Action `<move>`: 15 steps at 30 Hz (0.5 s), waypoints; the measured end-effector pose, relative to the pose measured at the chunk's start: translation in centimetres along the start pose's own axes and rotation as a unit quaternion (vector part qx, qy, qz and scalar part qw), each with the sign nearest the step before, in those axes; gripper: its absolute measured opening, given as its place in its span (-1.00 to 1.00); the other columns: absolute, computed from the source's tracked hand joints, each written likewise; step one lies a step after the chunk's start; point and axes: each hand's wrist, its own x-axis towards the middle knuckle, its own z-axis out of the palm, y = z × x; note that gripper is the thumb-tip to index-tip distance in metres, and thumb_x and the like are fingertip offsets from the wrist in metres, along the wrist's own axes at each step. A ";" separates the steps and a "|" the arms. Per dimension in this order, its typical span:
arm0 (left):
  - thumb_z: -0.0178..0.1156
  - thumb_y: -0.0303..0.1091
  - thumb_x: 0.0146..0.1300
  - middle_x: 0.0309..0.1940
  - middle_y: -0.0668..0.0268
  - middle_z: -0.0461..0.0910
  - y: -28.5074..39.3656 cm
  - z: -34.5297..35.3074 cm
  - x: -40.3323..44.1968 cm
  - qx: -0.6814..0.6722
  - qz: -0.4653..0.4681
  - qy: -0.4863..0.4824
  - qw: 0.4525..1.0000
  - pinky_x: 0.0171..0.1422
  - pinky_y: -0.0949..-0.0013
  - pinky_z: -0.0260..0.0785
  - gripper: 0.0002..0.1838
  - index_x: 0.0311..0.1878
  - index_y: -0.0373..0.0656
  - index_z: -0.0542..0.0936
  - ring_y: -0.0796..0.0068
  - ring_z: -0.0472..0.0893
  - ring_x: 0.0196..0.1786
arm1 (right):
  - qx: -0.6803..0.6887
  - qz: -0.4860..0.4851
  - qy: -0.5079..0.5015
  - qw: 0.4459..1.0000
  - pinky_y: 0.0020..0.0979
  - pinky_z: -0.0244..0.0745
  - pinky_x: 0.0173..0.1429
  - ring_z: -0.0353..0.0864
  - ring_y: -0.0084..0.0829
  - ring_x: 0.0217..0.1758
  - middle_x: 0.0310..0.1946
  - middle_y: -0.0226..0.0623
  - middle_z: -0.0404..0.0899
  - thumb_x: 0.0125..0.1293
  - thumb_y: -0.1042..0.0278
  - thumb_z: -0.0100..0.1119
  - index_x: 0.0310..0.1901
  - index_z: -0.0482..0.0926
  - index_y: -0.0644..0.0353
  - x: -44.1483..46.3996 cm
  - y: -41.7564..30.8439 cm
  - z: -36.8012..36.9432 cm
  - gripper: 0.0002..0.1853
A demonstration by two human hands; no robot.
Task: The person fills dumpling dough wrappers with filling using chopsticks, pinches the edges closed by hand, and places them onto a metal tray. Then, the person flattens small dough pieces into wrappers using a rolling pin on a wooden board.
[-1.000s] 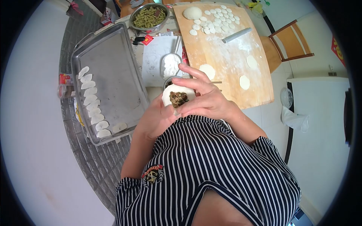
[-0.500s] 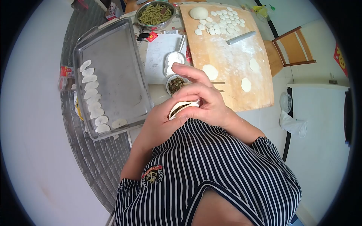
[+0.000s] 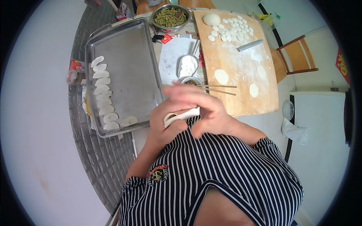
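Observation:
My left hand (image 3: 163,119) is curled around a half-folded dumpling (image 3: 191,113), its thumb lying along the near side. Some dark filling shows at the dumpling's left end, where the wrapper gapes. Just right of it, my right hand (image 3: 214,112) is open, thumb apart from the fingers, which reach over the left hand and are blurred. The dumpling's right end lies close to the right palm; whether they touch I cannot tell. Beyond the hands is a bowl of filling (image 3: 191,81), partly hidden, with chopsticks (image 3: 222,86) across its edge.
At left, a metal tray (image 3: 130,49) holds a column of dumplings (image 3: 102,81) and one apart. The wooden board (image 3: 241,62) carries wrappers (image 3: 221,76), small dough pieces (image 3: 237,30), a dough ball (image 3: 211,19) and a rolling pin (image 3: 250,45). A flour container (image 3: 188,66) stands between.
My right thumb has come off the dumpling and the right hand has opened. The wrapper's right part now looks folded over, with less filling showing. The whole view has shifted slightly.

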 end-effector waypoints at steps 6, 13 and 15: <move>0.12 0.17 0.46 -0.07 0.21 0.56 1.4 -0.1 0.2 -0.296 -0.125 0.081 0.943 0.01 0.32 0.52 -0.41 0.06 -0.29 0.46 0.43 0.62 -0.06 | 0.123 0.172 -0.018 0.977 -0.21 0.30 0.50 0.18 -0.17 0.60 0.59 -0.07 0.05 -0.23 -0.39 0.56 0.59 -0.07 0.27 1.0 0.7 2.7 0.47; -0.04 -0.02 0.59 -0.13 0.21 0.59 -0.2 -2.0 -2.1 -0.406 -0.183 0.071 0.893 -0.10 0.36 0.50 -0.54 0.17 -0.29 0.42 0.41 0.64 -0.17 | -0.060 0.087 -0.016 0.994 -0.22 0.36 0.43 0.39 -0.12 0.46 0.43 0.02 0.36 0.51 0.20 0.05 0.40 0.35 0.33 2.1 1.8 4.7 -0.46; -0.12 -0.10 0.64 -0.26 0.25 0.62 0.0 -2.1 -1.8 -0.322 -0.169 0.109 0.925 -0.26 0.44 0.48 -0.60 0.12 -0.28 0.48 0.46 0.63 -0.32 | -0.144 0.061 0.015 0.988 -0.15 0.36 0.43 0.45 -0.03 0.42 0.33 0.09 0.46 0.55 0.39 -0.08 0.31 0.46 0.38 2.4 2.3 5.6 -0.60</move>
